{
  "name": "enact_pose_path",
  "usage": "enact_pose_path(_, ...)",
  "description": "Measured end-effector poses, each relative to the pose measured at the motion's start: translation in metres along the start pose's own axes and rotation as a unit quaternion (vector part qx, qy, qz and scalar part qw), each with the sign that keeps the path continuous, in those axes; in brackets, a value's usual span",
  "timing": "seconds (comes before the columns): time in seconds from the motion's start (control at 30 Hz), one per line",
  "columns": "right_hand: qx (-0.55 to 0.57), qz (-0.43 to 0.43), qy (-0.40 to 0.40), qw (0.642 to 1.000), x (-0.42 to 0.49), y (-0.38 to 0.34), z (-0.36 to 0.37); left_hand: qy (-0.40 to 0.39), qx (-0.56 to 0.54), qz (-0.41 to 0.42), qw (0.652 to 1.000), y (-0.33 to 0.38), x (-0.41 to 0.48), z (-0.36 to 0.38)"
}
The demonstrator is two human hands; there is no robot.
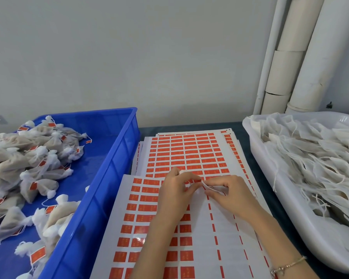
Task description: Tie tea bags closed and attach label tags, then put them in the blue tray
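Looks like tagging: left hand (174, 191) and right hand (232, 195) both pinch a white strip (208, 187) over the front-edge label sheet (226, 228) (bag hidden); next, press tag shut, then blue tray (109, 168).

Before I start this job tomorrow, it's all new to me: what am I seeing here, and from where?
No machine: a person's bare hands, filmed by a camera on their head, looking down. The left hand and right hand pinch a small white strip between them, over sheets of red label stickers. On the left, a blue tray holds tied, tagged tea bags; on the right, a white tub holds untied bags with loose strings.
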State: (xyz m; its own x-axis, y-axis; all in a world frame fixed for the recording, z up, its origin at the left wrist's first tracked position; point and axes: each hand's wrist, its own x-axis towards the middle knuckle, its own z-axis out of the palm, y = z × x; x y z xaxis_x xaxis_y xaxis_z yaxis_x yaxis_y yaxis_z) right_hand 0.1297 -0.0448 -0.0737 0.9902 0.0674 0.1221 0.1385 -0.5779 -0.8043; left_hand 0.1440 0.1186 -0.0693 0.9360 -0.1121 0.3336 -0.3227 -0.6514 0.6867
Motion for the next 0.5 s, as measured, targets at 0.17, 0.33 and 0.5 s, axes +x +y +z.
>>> enact_pose_path(0.17, -0.015, -0.006, 0.001, 1.0, 0.0, -0.0004, 0.0008, -0.005, 0.016, 0.003, 1.0, -0.0001, 0.0009, -0.0004)
enact_pose_path(0.33, -0.025, -0.008, -0.003, 1.0, 0.0002, -0.0013, 0.0013, 0.002, 0.029, 0.006, 1.0, -0.001, 0.0014, 0.0002)
enact_pose_path(0.5, -0.031, -0.004, -0.007, 0.999, -0.0011, -0.0033, 0.0005, 0.0, 0.022, 0.001, 1.0, -0.0016, 0.0014, 0.0002)
